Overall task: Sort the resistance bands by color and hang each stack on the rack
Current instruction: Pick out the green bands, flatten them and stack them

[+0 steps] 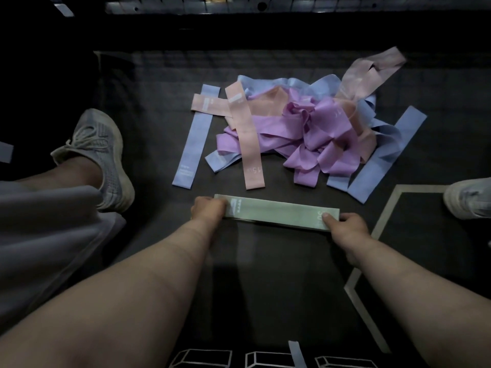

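A pale green resistance band [276, 212] lies flat and stretched sideways on the dark floor mat [148, 107]. My left hand [208, 209] grips its left end with curled fingers. My right hand [346, 225] pinches its right end, thumb on top. Beyond it sits a tangled heap of bands: purple ones [313, 136] in the middle, pink ones [247, 144] across the left and back, blue ones [195, 136] at the left and right edges. The rack is not clearly visible.
My left foot in a grey sneaker [106, 158] rests at the left of the mat. A white shoe [467, 199] shows at the right edge. A light-coloured line [382, 216] marks the floor at right. A dark shelf edge [239, 6] runs along the top.
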{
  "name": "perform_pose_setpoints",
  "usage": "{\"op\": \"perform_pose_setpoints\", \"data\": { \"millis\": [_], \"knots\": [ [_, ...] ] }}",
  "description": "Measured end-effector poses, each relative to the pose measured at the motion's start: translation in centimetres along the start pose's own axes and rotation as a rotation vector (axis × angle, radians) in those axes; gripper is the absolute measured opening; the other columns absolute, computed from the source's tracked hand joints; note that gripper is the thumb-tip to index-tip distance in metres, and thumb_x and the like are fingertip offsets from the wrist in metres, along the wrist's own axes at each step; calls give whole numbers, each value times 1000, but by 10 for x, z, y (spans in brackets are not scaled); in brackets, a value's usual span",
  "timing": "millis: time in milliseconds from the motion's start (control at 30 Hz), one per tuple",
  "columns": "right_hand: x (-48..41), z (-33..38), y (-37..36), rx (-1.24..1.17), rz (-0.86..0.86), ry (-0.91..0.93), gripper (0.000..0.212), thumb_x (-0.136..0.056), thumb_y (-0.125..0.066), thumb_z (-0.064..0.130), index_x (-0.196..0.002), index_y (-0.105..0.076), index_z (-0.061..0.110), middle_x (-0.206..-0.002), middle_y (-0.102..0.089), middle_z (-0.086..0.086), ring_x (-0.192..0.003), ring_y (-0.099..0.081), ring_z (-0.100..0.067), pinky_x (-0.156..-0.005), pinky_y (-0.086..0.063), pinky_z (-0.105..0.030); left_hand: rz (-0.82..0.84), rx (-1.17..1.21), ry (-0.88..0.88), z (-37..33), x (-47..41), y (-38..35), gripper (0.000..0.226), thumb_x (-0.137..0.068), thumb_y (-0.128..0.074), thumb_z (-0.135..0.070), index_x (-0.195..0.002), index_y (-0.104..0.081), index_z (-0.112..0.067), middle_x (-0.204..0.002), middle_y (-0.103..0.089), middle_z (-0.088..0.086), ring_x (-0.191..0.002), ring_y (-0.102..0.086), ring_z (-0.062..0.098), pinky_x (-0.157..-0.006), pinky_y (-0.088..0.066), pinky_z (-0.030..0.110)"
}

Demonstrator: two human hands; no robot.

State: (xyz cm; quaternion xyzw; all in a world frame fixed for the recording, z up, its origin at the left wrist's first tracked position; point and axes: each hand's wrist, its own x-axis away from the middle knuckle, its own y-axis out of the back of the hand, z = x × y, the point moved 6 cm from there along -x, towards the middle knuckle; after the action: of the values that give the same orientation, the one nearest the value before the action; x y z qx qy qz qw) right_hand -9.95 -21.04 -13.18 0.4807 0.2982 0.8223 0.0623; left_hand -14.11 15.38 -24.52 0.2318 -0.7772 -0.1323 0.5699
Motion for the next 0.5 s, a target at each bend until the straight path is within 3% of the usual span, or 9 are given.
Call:
{"op": "perform_pose_setpoints", "data": {
  "millis": [67,167,300,400,500],
  "knots": [
    [-1,0,1,3,6,-3,47,-91,-73,38,-126,-63,8,-117,-68,-14,-105,-64,-32,-97,-52,-42,-12,-43,32,8,-20,-5,65,-35,-72,-36,-98,-70,-21,-110,-70,16,-86,-71,39,-79,-60,55],
    [0,2,1,-28,54,-19,46,-89,-75,38,-121,-64,9,-113,-68,-12,-101,-65,-30,-92,-53,-41,-72,-123,43,-10,15,11,70,-49,-73,-29,-118,-64,-16,-123,-59,15,-104,-64,39,-90,-56,50],
    [6,8,0,-61,133,-17,20,-92,-73,28,-104,-62,15,-86,-62,-4,-79,-60,-20,-81,-48,-35,-53,-73,-3,8,-23,-3,64,-37,-66,-33,-100,-67,-24,-110,-69,13,-89,-70,38,-82,-59,54],
    [6,9,-1,-61,121,-11,19,-92,-73,26,-104,-66,13,-93,-65,-7,-83,-63,-24,-83,-52,-36,-57,-83,-9,10,-24,-4,62,-40,-66,-30,-102,-66,-25,-106,-69,10,-89,-70,37,-82,-59,52],
    [5,9,-2,-57,103,3,14,-93,-71,23,-102,-67,13,-93,-65,-7,-76,-60,-20,-79,-49,-34,-45,-114,-51,-17,22,8,66,-45,-68,-27,-111,-67,-23,-115,-65,10,-97,-68,37,-88,-58,48]
  ]
}}
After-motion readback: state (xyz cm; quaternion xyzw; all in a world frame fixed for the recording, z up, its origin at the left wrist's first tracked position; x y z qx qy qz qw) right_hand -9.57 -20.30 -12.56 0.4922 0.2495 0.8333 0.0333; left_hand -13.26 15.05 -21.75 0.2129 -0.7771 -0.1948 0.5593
